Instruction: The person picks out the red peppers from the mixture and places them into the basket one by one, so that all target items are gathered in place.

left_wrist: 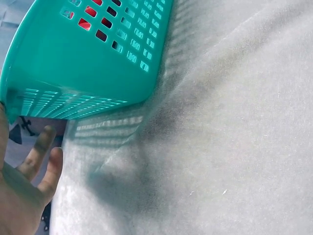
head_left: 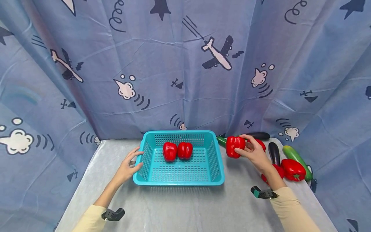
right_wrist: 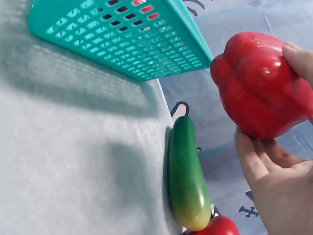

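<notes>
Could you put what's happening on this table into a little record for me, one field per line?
Basket: turquoise, on a table
Inside basket: two red peppers
Left hand: at the basket's left side
Right hand: holding another red pepper, raised off the table
Right of basket: more red peppers, dark eggplants, long green vegetables
Backdrop: blue curtain with airplanes

The turquoise basket is looking like smooth plastic with a soft sheen. To its right, the raised red pepper is shining with a glossy, smooth skin, and 2 red peppers inside the basket are gleaming likewise. The green vegetable at the far side is showing a smooth, satin surface. The table covering is appearing matt, finely rough and creased, like cloth. The far curtain is hanging as wrinkled cloth; the near sleeves are looking matt.
</notes>
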{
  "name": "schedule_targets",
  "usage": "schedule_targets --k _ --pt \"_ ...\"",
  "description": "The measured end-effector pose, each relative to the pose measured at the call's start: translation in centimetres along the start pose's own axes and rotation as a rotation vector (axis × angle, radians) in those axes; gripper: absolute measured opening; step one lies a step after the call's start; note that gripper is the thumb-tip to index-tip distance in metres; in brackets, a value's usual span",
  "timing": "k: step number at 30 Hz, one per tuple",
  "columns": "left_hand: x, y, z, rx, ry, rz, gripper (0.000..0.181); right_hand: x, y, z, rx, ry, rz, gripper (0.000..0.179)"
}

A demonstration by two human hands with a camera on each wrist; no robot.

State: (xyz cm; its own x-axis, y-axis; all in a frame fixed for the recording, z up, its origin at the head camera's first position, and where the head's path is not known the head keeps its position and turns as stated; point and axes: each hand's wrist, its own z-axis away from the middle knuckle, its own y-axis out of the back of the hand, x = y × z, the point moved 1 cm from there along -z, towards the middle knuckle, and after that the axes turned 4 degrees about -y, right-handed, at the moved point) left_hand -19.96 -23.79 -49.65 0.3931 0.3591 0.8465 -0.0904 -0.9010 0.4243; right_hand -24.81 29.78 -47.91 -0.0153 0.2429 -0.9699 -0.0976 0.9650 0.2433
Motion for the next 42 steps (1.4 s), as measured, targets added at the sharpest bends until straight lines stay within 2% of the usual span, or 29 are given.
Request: schedule_targets --k 10,16,24,42 --pt "0.0 0.2 0.0 -0.005 -0.006 0.006 0.047 -1.6 -1.3 -0.7 0.003 0.037 0.021 0.072" --pt "0.1 0.2 0.0 -0.003 0.003 -0.001 0.048 -2.0 -2.3 -1.6 -0.038 0.074 -0.019 0.063" --pt "0.1 0.0 0.0 0.000 0.008 -0.008 0.048 -2.5 -3.8 -2.5 -0.054 0.138 -0.013 0.059" --pt "0.2 0.0 0.0 -0.002 0.015 -0.004 0.048 -4.3 -8.1 -4.7 -0.129 0.159 0.018 0.057"
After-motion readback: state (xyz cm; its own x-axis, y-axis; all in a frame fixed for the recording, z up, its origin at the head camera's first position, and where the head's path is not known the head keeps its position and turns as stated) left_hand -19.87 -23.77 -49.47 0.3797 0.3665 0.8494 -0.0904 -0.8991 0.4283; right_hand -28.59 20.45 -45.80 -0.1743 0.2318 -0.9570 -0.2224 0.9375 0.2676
